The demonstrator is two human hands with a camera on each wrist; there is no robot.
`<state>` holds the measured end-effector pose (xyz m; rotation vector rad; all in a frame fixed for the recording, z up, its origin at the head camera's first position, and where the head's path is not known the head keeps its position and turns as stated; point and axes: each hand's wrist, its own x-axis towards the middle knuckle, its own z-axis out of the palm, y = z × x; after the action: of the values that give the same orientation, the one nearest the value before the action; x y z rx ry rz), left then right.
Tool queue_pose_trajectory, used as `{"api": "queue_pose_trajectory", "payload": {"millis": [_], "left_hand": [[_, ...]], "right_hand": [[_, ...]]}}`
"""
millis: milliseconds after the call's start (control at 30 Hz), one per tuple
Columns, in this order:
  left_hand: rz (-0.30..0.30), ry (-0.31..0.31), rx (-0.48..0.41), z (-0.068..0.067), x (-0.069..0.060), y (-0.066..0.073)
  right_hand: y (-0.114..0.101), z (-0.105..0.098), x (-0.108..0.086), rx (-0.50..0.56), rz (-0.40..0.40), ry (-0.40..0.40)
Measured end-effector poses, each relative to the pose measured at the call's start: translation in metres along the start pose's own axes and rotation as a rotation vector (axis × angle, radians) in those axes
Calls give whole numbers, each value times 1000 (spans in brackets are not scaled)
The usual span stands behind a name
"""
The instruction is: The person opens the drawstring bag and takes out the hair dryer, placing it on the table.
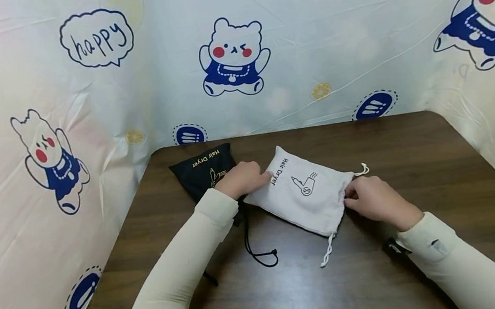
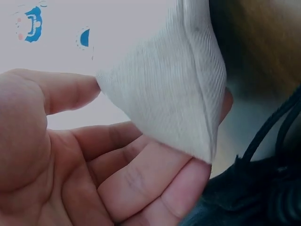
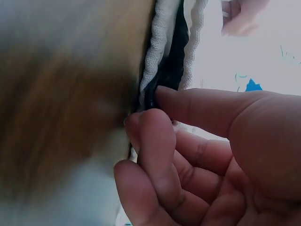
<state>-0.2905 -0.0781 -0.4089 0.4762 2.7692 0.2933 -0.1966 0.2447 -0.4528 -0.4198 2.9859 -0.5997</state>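
A white drawstring bag [image 1: 300, 189] printed "Hair Dryer" lies slantwise across the middle of the table, its mouth towards the right. My left hand [image 1: 243, 178] holds its closed left end. In the left wrist view, the bag's corner [image 2: 164, 94] rests over the fingers of my left hand [image 2: 108, 160], the thumb at its edge. At the mouth is my right hand [image 1: 376, 200]. The right wrist view shows a dark item [image 3: 174, 61] between the two ribbed white edges, with thumb and forefinger of my right hand [image 3: 188, 150] pinching its end.
A black "Hair Dryer" bag [image 1: 199, 173] lies behind and left of my left hand, its black cord [image 1: 249, 247] trailing forward. White cords [image 1: 327, 253] hang from both sides of the white bag's mouth. The wooden table [image 1: 439, 167] meets a printed curtain at the back.
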Motion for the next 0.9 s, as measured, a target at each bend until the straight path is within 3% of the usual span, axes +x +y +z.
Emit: {"api": "queue_pose_trajectory", "payload": {"millis": [467, 700, 900], "left_hand": [[12, 54, -189, 19, -22, -11], [35, 109, -249, 33, -30, -14], [18, 63, -346, 38, -28, -19]], "right_hand": [[29, -2, 13, 364, 123, -203], [43, 1, 22, 599, 153, -253], [55, 3, 32, 769, 191, -263]]}}
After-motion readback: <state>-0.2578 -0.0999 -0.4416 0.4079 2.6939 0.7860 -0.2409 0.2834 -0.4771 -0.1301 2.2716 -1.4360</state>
